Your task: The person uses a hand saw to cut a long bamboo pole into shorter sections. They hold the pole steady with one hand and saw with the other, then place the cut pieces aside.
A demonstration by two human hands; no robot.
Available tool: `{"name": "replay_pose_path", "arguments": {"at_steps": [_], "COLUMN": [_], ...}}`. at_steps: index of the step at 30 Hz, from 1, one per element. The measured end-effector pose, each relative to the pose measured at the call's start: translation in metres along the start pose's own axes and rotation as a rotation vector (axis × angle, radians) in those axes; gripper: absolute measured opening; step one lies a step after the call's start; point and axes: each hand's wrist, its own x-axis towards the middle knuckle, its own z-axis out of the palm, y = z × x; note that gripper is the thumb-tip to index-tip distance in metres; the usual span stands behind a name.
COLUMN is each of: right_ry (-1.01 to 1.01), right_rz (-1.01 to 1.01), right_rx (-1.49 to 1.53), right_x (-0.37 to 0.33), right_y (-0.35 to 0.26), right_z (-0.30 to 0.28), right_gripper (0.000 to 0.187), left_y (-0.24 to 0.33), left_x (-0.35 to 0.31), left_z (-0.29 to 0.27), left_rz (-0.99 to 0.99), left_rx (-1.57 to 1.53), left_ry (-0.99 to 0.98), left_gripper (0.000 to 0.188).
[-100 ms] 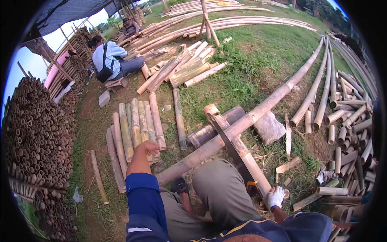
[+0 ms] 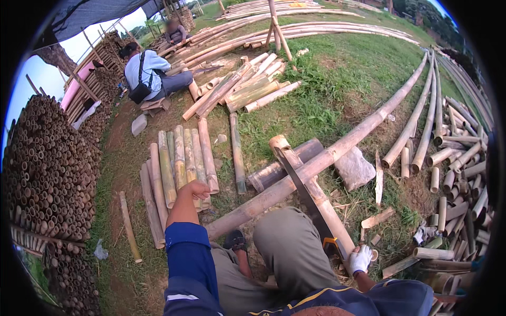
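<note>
My right hand (image 2: pixel 360 259), in a white glove, is closed around the near end of a short bamboo pole (image 2: pixel 336 226). A handsaw (image 2: pixel 311 208) with a long dark blade and orange-edged handle lies along that pole. Its handle end is close to the glove, and I cannot tell whether the hand touches it. The short pole passes across a long bamboo pole (image 2: pixel 253 205). My bare left hand (image 2: pixel 196 190) has curled fingers at the near ends of several cut bamboo lengths (image 2: pixel 180 152). Anything inside those fingers is hidden.
A dark, thick bamboo piece (image 2: pixel 263 178) and a pale stone (image 2: pixel 355 168) lie by the long pole. Stacked bamboo (image 2: pixel 50 163) rises at left; loose cut pieces (image 2: pixel 464 200) cover the right. A co-worker (image 2: pixel 150 76) sits near another bamboo pile (image 2: pixel 242 87), with another person behind.
The view has shifted slightly, so the surroundings sit a little differently in it. Both hands, the handsaw and the short bamboo pole keep nearly the same places.
</note>
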Motion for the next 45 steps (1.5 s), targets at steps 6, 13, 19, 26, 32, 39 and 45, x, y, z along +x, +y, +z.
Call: {"name": "replay_pose_path", "arguments": {"at_steps": [6, 13, 19, 26, 32, 39, 45], "right_ry": [0.001, -0.011, 0.138, -0.087, 0.127, 0.738, 0.32], "right_rz": [0.004, 0.049, -0.252, -1.293, -1.708, -1.829, -1.81], "right_rx": [0.022, -0.118, 0.269, 0.129, 0.174, 0.416, 0.212], "right_x": [0.007, 0.032, 0.126, 0.154, 0.148, 0.146, 0.189], "right_y": [0.0, 0.006, -0.085, -0.309, -0.437, -0.534, -0.564], "right_z": [0.001, 0.022, -0.007, -0.219, -0.365, -0.454, -0.297], "right_gripper": [0.03, 0.035, 0.047, 0.057, 0.059, 0.06, 0.059], "left_y": [0.013, 0.024, 0.027, 0.028, 0.019, -0.018, -0.031], "left_x": [-0.007, -0.015, -0.024, -0.03, -0.027, -0.022, -0.025], "left_z": [-0.006, -0.003, -0.005, -0.007, -0.011, -0.013, -0.016], "left_rz": [-0.011, 0.033, 0.058, 0.039, 0.031, -0.011, -0.035], "left_rx": [0.023, 0.056, 0.054, 0.048, 0.015, -0.035, -0.059], "left_ry": [0.044, 0.047, 0.058, 0.049, 0.036, 0.073, 0.087], "left_gripper": [0.046, 0.046, 0.042, 0.051, 0.048, 0.046, 0.043]}}
